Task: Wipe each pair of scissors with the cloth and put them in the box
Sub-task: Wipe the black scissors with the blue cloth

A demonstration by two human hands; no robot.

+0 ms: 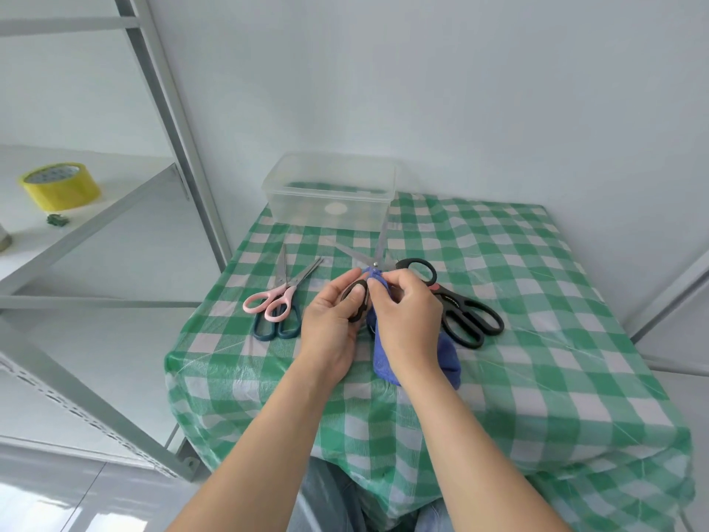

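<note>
My left hand (333, 320) grips the black handle of a pair of scissors (364, 259) held above the table, blades spread open and pointing away toward the box. My right hand (408, 320) pinches a blue cloth (445, 359) against the scissors near the pivot; the cloth hangs down under my palm. A clear plastic box (332, 192) stands at the table's far edge. Pink-handled scissors (282, 289) lie crossed over dark-teal-handled scissors (276, 328) at the left. Black-handled scissors (464, 312) lie at the right, with another black handle loop (420, 268) behind them.
The table carries a green-and-white checked cover (518, 301). A grey metal shelf (115, 209) stands at the left and holds a roll of yellow tape (59, 186). A white wall is close behind the box.
</note>
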